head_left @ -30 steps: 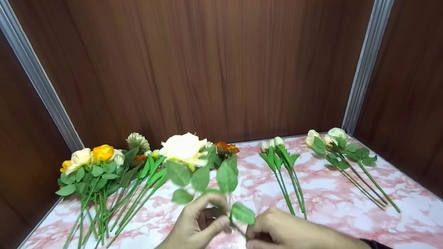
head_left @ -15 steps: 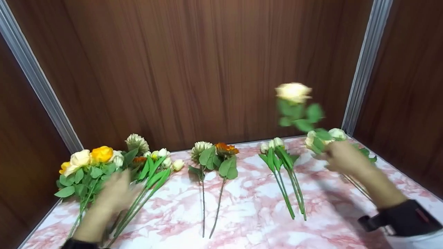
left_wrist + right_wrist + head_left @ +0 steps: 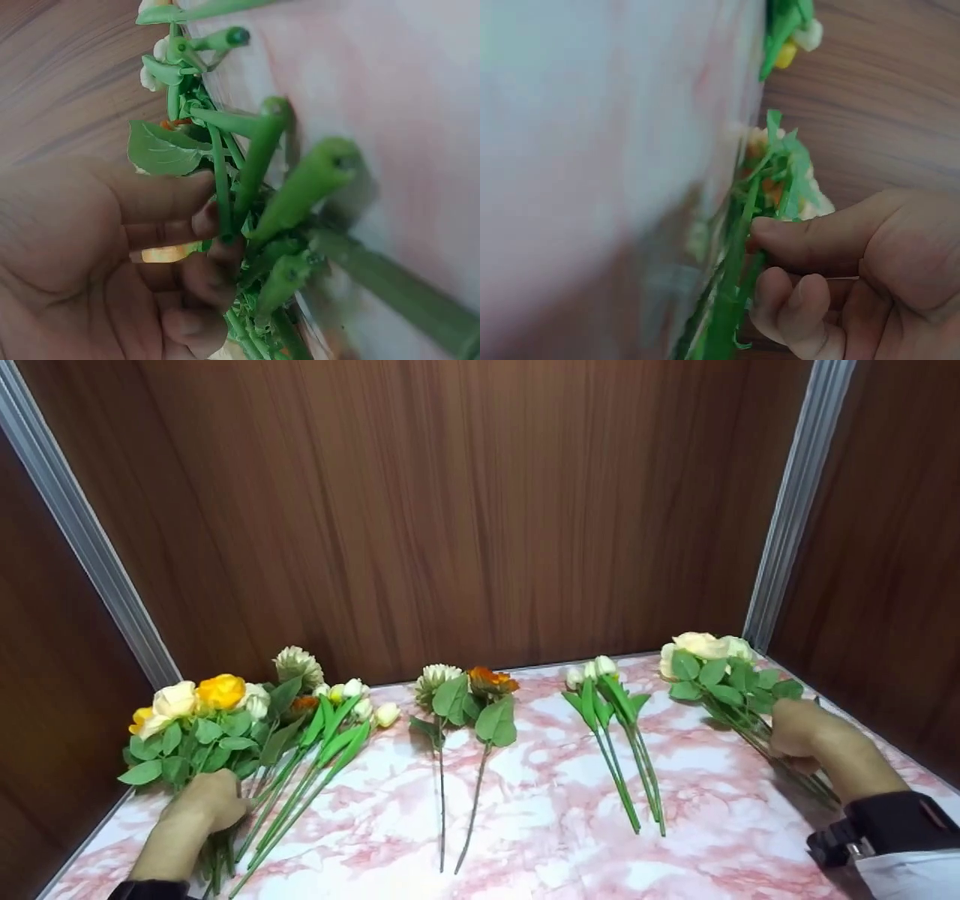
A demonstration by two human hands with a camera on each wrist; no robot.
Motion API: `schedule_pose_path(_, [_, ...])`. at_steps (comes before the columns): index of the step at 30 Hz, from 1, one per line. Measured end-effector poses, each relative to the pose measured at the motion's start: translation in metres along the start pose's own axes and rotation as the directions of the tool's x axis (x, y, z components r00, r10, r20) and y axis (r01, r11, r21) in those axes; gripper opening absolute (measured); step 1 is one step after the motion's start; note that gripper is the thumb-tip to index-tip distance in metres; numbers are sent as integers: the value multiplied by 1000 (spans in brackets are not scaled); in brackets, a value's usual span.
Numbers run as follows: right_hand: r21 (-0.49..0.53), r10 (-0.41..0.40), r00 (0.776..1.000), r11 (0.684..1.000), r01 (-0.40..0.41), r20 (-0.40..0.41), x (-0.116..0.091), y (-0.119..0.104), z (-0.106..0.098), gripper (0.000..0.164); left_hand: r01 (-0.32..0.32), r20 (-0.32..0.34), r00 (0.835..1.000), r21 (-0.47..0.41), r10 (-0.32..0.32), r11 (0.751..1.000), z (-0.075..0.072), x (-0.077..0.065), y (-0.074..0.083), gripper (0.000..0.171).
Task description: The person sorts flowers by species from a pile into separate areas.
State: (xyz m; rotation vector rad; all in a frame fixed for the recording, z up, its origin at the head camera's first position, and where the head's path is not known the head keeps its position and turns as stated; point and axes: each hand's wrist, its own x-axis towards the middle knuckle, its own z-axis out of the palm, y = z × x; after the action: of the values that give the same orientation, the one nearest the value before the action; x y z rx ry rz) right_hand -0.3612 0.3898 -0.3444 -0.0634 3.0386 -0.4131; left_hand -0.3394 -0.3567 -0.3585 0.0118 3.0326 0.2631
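At the far right, my right hand [image 3: 814, 739] is low over the stems of several pale roses [image 3: 701, 645]. In the right wrist view its thumb and curled fingers pinch a green rose stem [image 3: 742, 274]. On the left, my left hand [image 3: 206, 802] is among the stems below a bunch of cream and yellow roses [image 3: 221, 691]. Its thumb and fingers close about a thin green stem [image 3: 221, 176] in the left wrist view, with several thicker cut stem ends [image 3: 307, 187] beside it. Which bloom that stem bears is hidden.
White tulips [image 3: 352, 690] lie just right of the left bunch. A cream chrysanthemum [image 3: 435, 679] and an orange flower [image 3: 491, 681] lie mid-table. More white tulips [image 3: 604, 666] lie right of centre. Brown wood-grain panels [image 3: 480, 510] enclose the marbled table [image 3: 555, 810].
From both hands holding a cream rose at the centre, my right hand has carried it to the right and laid it on the pale roses. My left hand has moved left to the bunch.
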Motion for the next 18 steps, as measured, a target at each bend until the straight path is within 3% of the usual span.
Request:
schedule_pose_path(3, [34,33,999,999,-34,27,1,2,0,11,-16,17,1000,-31,17,999,0,0,2,19])
schedule_pose_path(12, [42,17,1000,999,-17,1,0,-4,-4,16,-47,17,999,-168,51,985,5,0,6,18])
schedule_pose_path(15, [35,19,1000,999,-19,-2,0,-8,-6,18,-72,-38,997,-183,66,981,5,0,7,18])
schedule_pose_path(18, [25,10,1000,1000,-10,-14,-1,-13,-9,22,-106,-142,986,-156,84,982,2,0,8,17])
